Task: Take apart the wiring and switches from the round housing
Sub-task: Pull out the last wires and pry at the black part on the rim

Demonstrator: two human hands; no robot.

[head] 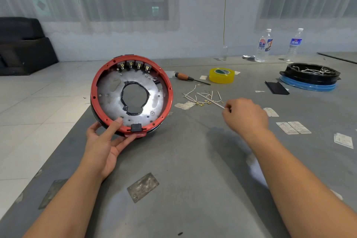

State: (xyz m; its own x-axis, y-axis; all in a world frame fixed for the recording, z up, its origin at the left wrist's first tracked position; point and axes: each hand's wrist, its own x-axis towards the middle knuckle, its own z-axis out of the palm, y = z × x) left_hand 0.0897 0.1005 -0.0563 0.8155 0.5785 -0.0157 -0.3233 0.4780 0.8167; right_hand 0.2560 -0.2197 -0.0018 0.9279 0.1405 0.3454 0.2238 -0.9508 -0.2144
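Observation:
My left hand grips the lower rim of the round red housing and holds it tilted up over the table's left edge, thumb on the inner rim. Inside is a bare metal plate with a taped centre hole, and several switches sit in a row under the top rim. A black connector sits at the bottom rim. My right hand pinches one end of a thin white wire above the table. Several loose white wires with brass terminals lie beside it.
On the grey table lie a screwdriver, a yellow tape roll, a black strip and paper labels. A second black housing holding wires sits on a blue ring at the right. Two water bottles stand at the back.

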